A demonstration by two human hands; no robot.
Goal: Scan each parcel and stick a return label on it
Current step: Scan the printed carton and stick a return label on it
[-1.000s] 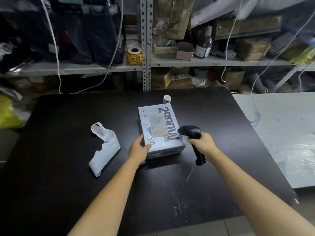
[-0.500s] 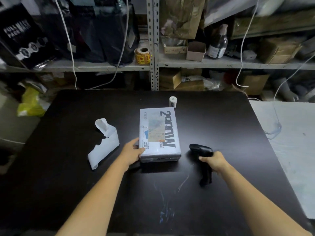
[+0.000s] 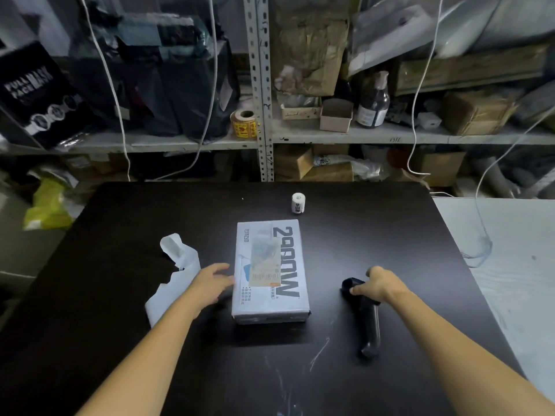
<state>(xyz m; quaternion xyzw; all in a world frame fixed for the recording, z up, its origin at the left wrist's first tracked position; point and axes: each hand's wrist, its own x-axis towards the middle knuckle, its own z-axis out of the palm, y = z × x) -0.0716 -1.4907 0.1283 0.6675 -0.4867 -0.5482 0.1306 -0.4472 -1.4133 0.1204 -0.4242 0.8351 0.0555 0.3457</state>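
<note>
A grey-white parcel point(image 3: 270, 271) printed "2900W" lies flat in the middle of the black table point(image 3: 120, 295), with a label point(image 3: 265, 265) on its top. My left hand point(image 3: 211, 283) touches the parcel's left side with its fingers stretched out. The black handheld scanner point(image 3: 368, 322) lies on the table to the right of the parcel, handle towards me. My right hand point(image 3: 380, 285) rests on the scanner's head with its fingers spread and loose. A curled white strip of label backing point(image 3: 177, 274) lies left of the parcel. A small white label roll point(image 3: 298, 203) stands behind it.
Metal shelves point(image 3: 261, 139) crowded with boxes, bags, a bottle and a yellow tape roll point(image 3: 244, 124) run behind the table. White cables hang in front of them. A pale table point(image 3: 495, 265) adjoins on the right. A yellow bag point(image 3: 48, 205) lies at the left.
My right hand carried the scanner away from the parcel, laid it down on the table to the right and loosened its hold. My left hand slid from the parcel's corner to its left side.
</note>
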